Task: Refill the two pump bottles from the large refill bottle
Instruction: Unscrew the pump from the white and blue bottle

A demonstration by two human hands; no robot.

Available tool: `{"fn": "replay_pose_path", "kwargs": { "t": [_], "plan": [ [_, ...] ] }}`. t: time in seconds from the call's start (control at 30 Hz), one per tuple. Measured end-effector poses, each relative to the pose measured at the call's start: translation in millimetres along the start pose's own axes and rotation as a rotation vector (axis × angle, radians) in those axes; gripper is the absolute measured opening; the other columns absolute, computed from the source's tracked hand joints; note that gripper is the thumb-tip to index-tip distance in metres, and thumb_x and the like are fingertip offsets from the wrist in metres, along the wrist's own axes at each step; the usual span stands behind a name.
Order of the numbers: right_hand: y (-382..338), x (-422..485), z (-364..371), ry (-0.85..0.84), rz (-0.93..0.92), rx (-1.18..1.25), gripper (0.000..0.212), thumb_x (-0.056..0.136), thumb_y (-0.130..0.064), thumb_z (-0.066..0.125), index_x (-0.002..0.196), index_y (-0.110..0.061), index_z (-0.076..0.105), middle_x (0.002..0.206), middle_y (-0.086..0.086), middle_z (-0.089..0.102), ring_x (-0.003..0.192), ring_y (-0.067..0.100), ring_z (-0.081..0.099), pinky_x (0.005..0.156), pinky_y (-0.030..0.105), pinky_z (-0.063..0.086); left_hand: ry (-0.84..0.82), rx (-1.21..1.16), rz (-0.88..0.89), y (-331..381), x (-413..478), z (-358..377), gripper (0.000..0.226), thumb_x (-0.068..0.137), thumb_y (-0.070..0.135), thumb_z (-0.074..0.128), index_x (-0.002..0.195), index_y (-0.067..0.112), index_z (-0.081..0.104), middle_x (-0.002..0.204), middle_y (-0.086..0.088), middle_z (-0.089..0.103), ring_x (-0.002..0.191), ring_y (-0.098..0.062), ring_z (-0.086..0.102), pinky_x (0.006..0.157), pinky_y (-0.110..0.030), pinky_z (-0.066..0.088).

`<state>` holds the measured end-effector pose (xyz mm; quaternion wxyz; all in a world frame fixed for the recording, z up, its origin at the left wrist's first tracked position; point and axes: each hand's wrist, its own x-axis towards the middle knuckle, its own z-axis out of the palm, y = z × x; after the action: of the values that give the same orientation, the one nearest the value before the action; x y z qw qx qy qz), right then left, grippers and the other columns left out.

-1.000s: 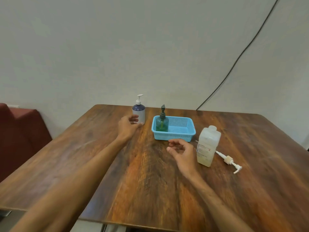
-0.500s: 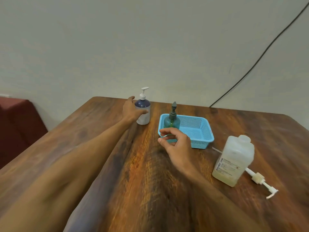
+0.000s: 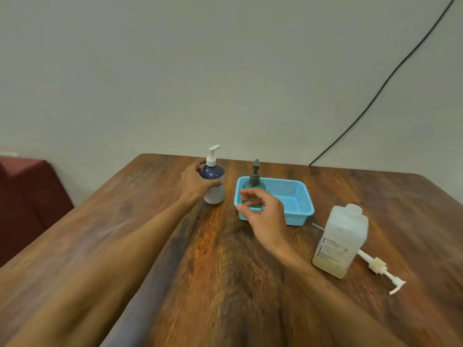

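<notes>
Grip on the dark-topped pump bottle [image 3: 215,194]: my left hand [image 3: 194,185] is clasping it upright on the wooden table [image 3: 200,271]. My right hand [image 3: 265,214] is hovering, loosely open and holding nothing, before the green pump bottle [image 3: 255,180] in the blue basket [image 3: 298,204]. Right of it, the large refill bottle [image 3: 340,241] is standing, its loose pump [image 3: 378,267] lying alongside.

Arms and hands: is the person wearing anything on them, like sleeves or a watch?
No, nothing. The left hand and right hand are bare: no gloves, rings or watch show. The left arm and right arm are bare too, with no sleeves all the way to the picture's edge.
</notes>
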<state>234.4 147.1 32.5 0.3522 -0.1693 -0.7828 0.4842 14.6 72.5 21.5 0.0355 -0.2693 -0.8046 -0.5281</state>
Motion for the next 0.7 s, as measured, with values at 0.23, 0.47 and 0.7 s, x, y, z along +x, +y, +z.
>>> {"fn": "replay_pose_path", "kwargs": {
  "t": [0.23,0.47,0.7],
  "plan": [
    [-38,-27,-22,0.030,-0.042,-0.021,0.029,0.086,-0.016,0.079,0.113,-0.020,0.070,0.105,-0.006,0.070,0.093,0.008,0.066,0.078,0.016,0.054,-0.070,-0.001,0.140,36,-105,-41,0.063,0.062,0.028,0.094,0.116,0.028,0.060,0.107,0.010,0.059,0.100,-0.014,0.056,0.087,-0.030,0.049],
    [-59,-55,-42,-0.048,0.041,-0.117,0.044,0.080,-0.034,0.084,0.118,-0.018,0.069,0.106,-0.004,0.067,0.091,0.011,0.064,0.076,0.021,0.051,-0.138,-0.018,0.189,70,-174,-44,0.066,0.065,0.029,0.092,0.123,0.023,0.063,0.114,0.007,0.062,0.103,-0.015,0.061,0.089,-0.031,0.054],
    [-71,-80,-54,0.018,0.085,-0.158,0.042,0.072,-0.039,0.089,0.101,-0.015,0.071,0.090,-0.005,0.066,0.076,0.004,0.058,0.062,0.014,0.043,-0.253,0.009,0.183,87,-206,-32,0.074,0.063,0.036,0.092,0.128,0.020,0.063,0.120,0.002,0.069,0.103,-0.013,0.065,0.093,-0.035,0.057]
  ]
}}
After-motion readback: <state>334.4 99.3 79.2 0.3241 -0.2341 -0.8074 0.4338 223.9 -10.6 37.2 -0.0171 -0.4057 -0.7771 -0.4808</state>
